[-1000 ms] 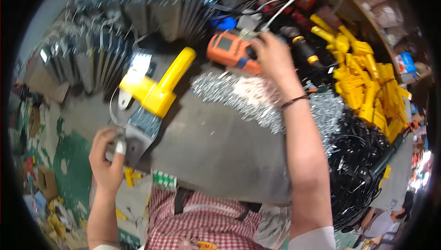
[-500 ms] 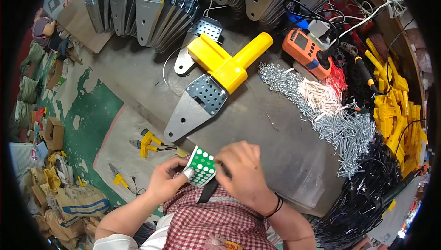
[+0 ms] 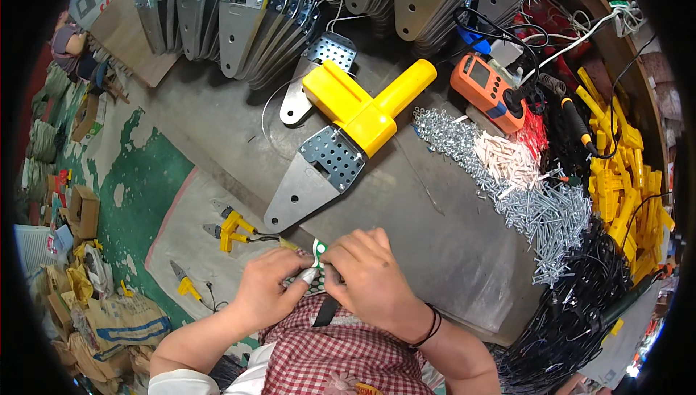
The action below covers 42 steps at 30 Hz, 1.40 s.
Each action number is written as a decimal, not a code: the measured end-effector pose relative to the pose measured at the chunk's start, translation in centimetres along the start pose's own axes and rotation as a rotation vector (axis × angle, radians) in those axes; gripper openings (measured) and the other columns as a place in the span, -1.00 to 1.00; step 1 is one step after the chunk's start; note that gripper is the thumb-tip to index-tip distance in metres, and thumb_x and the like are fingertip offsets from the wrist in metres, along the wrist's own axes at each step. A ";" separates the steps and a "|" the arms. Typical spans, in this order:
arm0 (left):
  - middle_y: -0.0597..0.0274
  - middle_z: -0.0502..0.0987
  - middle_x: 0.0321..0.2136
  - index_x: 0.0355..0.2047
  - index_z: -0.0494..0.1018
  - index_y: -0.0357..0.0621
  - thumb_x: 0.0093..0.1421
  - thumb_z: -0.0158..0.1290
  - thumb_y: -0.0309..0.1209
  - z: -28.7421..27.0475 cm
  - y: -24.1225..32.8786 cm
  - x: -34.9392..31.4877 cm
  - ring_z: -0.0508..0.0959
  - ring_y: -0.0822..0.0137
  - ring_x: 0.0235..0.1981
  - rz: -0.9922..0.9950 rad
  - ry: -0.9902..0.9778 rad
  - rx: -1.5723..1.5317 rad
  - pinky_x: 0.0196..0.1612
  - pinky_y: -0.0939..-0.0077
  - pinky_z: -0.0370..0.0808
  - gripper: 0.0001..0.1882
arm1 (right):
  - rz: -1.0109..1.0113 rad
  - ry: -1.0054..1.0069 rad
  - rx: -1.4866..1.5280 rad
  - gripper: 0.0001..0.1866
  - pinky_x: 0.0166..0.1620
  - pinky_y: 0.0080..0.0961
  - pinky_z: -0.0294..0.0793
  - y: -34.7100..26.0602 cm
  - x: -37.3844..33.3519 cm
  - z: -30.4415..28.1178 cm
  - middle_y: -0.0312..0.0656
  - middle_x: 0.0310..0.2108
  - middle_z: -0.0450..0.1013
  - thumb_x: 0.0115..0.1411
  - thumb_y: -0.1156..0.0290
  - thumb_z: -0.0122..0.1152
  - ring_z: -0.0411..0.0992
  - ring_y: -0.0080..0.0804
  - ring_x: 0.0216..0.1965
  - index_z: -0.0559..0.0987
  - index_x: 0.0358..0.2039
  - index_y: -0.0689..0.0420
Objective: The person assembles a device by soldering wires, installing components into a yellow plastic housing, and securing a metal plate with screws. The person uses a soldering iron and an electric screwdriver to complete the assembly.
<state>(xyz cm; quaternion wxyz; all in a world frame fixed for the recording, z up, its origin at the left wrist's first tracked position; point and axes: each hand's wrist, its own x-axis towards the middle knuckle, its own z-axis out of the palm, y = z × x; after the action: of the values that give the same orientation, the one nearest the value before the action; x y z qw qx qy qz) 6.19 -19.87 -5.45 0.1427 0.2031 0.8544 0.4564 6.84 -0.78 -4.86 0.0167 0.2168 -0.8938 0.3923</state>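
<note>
My left hand (image 3: 274, 283) grips a green sticker sheet (image 3: 320, 251) with white dots, close to my apron at the table's front edge. Something pale covers its thumb tip. My right hand (image 3: 368, 273) is closed on the sheet's other side, fingers curled; both hands hide most of the sheet, which looks bent between them. Beyond them on the table lies a tool with a yellow plastic handle (image 3: 377, 116) and a tapered metal plate (image 3: 303, 193), perforated at its wide end. A second metal plate (image 3: 332, 52) lies partly behind the handle.
Stacked metal plates (image 3: 243, 21) line the table's back. At right are an orange meter (image 3: 487, 90), a soldering iron (image 3: 575, 116), heaps of nuts (image 3: 446, 130), white tubes (image 3: 507, 163), screws (image 3: 547, 217), black cables (image 3: 565, 301) and yellow handle parts (image 3: 629, 184). Finished yellow tools (image 3: 233, 229) lie lower left.
My right hand has moved left and closed in on the sticker sheet. The sheet, earlier spread toward me, is now bent and mostly covered. The view has shifted slightly.
</note>
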 end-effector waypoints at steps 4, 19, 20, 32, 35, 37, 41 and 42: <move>0.03 0.50 -0.44 -0.35 0.48 -0.26 -0.08 0.11 -0.54 -0.1 -0.1 0.1 0.52 0.02 -0.36 0.024 0.020 0.013 -0.30 0.29 0.45 -0.78 | 0.012 -0.032 0.027 -0.81 -0.20 -0.29 0.23 -0.2 0.2 -0.5 -0.15 -0.46 0.32 -0.08 0.50 0.21 0.32 -0.19 -0.32 0.43 -0.42 0.17; -0.05 0.32 -0.10 -0.52 0.28 -0.20 -0.32 0.19 -0.43 -1.6 1.1 9.6 0.27 -0.12 -0.03 0.394 0.226 0.511 -0.01 0.02 0.25 -0.66 | 0.009 0.097 -0.355 -0.88 -0.11 -0.21 0.21 9.1 13.8 -9.4 -0.23 -0.40 0.45 -0.12 0.43 0.21 0.34 -0.29 -0.15 0.66 -0.51 -0.04; -0.04 0.33 -0.13 -0.54 0.29 -0.20 -0.32 0.19 -0.43 -2.1 1.5 10.3 0.29 -0.10 -0.06 0.395 0.216 0.534 -0.04 0.04 0.26 -0.66 | -0.006 0.011 -0.288 -0.86 -0.09 -0.23 0.23 9.6 13.8 -10.0 -0.23 -0.39 0.46 -0.12 0.43 0.21 0.36 -0.28 -0.14 0.67 -0.49 -0.06; -0.16 0.08 0.20 0.26 -0.02 -0.14 -0.13 0.04 -0.75 1.1 8.5 22.7 0.24 -0.20 0.14 0.307 0.011 0.560 0.12 0.20 0.31 -0.09 | -0.024 0.834 -0.270 -0.83 -0.20 -0.22 0.34 12.6 5.3 -16.5 -0.06 -0.39 0.41 0.03 0.52 0.18 0.37 -0.07 -0.26 0.48 -0.32 0.21; -0.05 0.29 0.08 0.24 0.05 -0.25 -0.01 -0.03 -0.62 -2.5 10.2 17.5 0.36 0.14 0.10 0.366 0.238 0.274 0.10 0.37 0.30 -0.26 | 0.125 0.621 0.123 -0.78 -0.22 -0.27 0.36 12.9 -0.6 -18.2 -0.13 -0.40 0.42 -0.01 0.47 0.27 0.38 -0.17 -0.26 0.49 -0.33 0.23; 0.16 0.34 -0.11 0.20 0.10 -0.23 -0.01 0.02 -0.55 -5.4 8.3 13.0 0.41 0.41 -0.18 0.208 0.332 -0.216 -0.10 0.57 0.40 -0.29 | 0.348 0.735 -0.089 -0.78 -0.24 -0.27 0.38 19.0 -5.0 -20.0 -0.15 -0.40 0.42 -0.06 0.48 0.30 0.39 -0.19 -0.29 0.51 -0.37 0.22; 0.26 0.42 -0.26 0.07 0.26 -0.20 0.06 0.11 -0.33 -13.8 -0.5 4.1 0.49 0.41 -0.37 0.034 0.772 -0.433 -0.34 0.58 0.47 -0.44 | 0.373 0.723 -0.859 -0.82 -0.29 -0.18 0.40 23.4 -7.6 -23.5 -0.12 -0.47 0.44 -0.21 0.51 0.28 0.40 -0.08 -0.38 0.54 -0.50 0.15; 0.30 0.43 -0.35 -0.01 0.32 -0.17 0.04 0.10 -0.30 -15.9 -2.1 1.9 0.47 0.45 -0.42 0.104 0.469 -0.283 -0.42 0.58 0.44 -0.51 | 0.441 0.677 -0.828 -0.81 -0.29 -0.17 0.40 23.9 -8.0 -24.2 -0.11 -0.47 0.45 -0.22 0.48 0.29 0.42 -0.07 -0.37 0.55 -0.49 0.14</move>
<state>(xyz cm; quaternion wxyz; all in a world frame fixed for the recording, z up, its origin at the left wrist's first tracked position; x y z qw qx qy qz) -2.74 -31.51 1.36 -0.0554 0.1135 0.7802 0.6126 1.08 33.64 -6.32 0.3028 -0.1367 -0.9418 0.0518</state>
